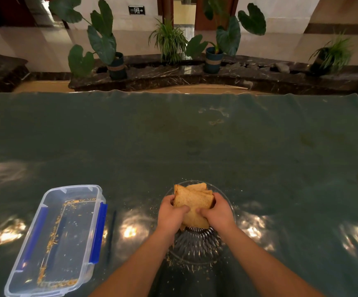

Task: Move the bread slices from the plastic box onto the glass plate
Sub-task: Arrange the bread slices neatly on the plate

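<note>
- Table (195,136): covered by a dark green glossy sheet with light reflections along the near side.
- Plants (214,39): several potted ones stand on a dark marble ledge beyond the far table edge.
- Box (45,273): clear plastic with blue clips, lidless, near left. No slices inside; only crumbs along its floor.
- Plate (197,247): clear ribbed glass, right of the box and well apart from it.
- Bread (192,203): a stack of brown slices over the plate's far half, fanned at the top. Contact with the plate cannot be confirmed.
- Left hand (171,213): clamped on the stack's left side, thumb on top.
- Right hand (217,213): clamped on the right side, thumb on top, near the left thumb.
- Crumbs (186,267): scattered on the sheet by the plate's near rim.
</note>
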{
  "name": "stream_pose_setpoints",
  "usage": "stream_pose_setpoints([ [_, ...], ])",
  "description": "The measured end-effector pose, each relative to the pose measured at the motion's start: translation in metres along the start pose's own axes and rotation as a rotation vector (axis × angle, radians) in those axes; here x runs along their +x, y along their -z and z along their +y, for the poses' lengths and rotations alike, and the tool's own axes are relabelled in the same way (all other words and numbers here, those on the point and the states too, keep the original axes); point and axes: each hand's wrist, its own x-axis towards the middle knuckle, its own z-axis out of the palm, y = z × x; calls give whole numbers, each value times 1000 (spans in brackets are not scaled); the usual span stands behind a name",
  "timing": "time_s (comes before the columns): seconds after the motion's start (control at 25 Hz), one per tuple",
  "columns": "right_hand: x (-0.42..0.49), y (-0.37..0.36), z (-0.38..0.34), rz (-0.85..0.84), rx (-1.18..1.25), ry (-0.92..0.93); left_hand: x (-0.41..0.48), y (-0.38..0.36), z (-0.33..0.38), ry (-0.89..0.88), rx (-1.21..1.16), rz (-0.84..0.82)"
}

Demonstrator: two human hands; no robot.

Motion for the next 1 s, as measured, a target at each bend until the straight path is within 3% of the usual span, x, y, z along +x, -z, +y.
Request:
stream_pose_setpoints([
  [0.6,-23,2,9,14,156,29,-20,4,-13,-60,-87,19],
  [1.0,-64,11,46,-37,88,25,-62,3,-57,-1,-25,-1],
])
